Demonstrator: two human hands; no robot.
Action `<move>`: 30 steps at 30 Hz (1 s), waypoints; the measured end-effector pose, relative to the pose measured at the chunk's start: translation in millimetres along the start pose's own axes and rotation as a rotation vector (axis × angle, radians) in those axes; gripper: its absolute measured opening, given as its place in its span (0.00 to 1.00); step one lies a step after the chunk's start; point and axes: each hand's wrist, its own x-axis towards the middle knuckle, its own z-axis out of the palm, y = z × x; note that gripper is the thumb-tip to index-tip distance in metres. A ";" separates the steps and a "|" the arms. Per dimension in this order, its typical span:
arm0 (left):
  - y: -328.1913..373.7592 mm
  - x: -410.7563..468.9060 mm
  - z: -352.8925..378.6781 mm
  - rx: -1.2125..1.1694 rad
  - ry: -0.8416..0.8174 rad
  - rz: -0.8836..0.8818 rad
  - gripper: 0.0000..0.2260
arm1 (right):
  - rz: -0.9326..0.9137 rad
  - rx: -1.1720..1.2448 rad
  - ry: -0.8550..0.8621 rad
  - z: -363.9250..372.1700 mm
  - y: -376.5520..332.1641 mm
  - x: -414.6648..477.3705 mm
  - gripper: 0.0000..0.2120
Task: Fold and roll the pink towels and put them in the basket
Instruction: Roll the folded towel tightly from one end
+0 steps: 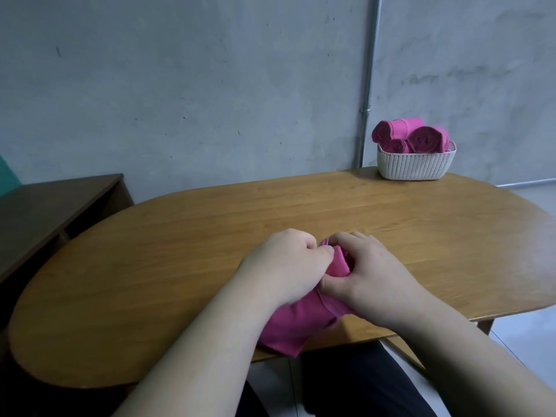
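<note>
Pink towel [301,323] lies on the tabletop [168,266] at its near edge, right in front of the person. The near part is flat, folded into a narrow strip, w/ one corner reaching the tabletop's front edge. The far end is bunched up into a small roll between the two hands; how many turns it has can't be told, as the hands cover most of it.

Left hand [285,266] sits on the roll's left side, fingers curled in, thumb tip pressed onto the fabric, so it pinches the towel. Right hand [370,272] is on the roll's right side, fingers arched over the top, thumb lying along the near side against the cloth; it grips the towel too. The hands nearly touch each other at the thumbs. Both forearms are bare and come in from the bottom of the view.

Far right of the tabletop, well apart from the hands, stands a white woven-look basket [416,167] near the back edge. It holds rolled pink towels [421,139], at least 3, piled above the rim w/ their spiral ends facing the camera.

Tabletop is oval, light brown wood grain. To its left a dark brown shelf unit [60,206] stands lower, against the wall. Behind all is a grey concrete wall [210,85] w/ a thin metal pipe [368,85] running vertically down behind the basket. Dark trousers [346,386] show below the tabletop edge, pale floor [526,341] at right.
</note>
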 end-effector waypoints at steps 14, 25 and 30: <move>0.2 -1.5 -7.0 -0.073 -0.052 -0.124 0.15 | -0.042 -0.056 0.057 5.2 3.3 -16.5 0.19; -20.3 -10.4 -8.2 -0.957 -0.090 -0.446 0.15 | -0.089 -0.051 0.264 30.3 23.2 -21.1 0.23; -18.8 0.4 -18.0 -1.104 0.051 -0.491 0.17 | -0.192 -0.141 0.370 44.2 28.7 -30.3 0.21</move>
